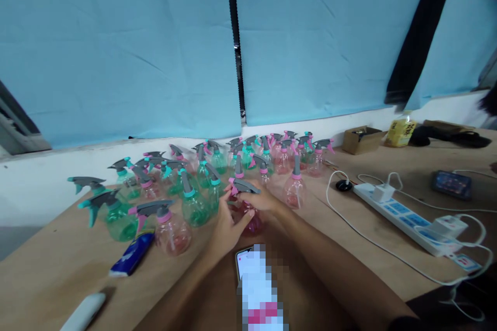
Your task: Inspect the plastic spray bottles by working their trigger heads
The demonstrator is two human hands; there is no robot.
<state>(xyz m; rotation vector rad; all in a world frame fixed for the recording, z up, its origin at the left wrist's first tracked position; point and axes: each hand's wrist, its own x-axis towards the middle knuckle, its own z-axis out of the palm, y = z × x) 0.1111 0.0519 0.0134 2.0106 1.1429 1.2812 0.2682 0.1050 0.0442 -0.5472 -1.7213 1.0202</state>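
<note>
A pink spray bottle (255, 223) with a grey and pink trigger head stands on the wooden table in front of me. My left hand (228, 225) is curled round the left side of its clear body, the thumb lying across the front. At the neck, just under the trigger head, the fingers of my right hand (259, 198) are closed on the bottle and partly hide it. Below the bottle lies a phone (244, 262) with a lit screen, partly blurred out. Just right of my right hand stands another pink spray bottle (295, 191).
Several green and pink spray bottles (196, 207) crowd the table's left and back. A blue tube (134, 253) lies front left, near a white object (86, 310). To the right are a power strip (404, 217) with loose cables, another phone (452, 184), a cardboard box (362, 140) and a yellow-labelled bottle (401, 130).
</note>
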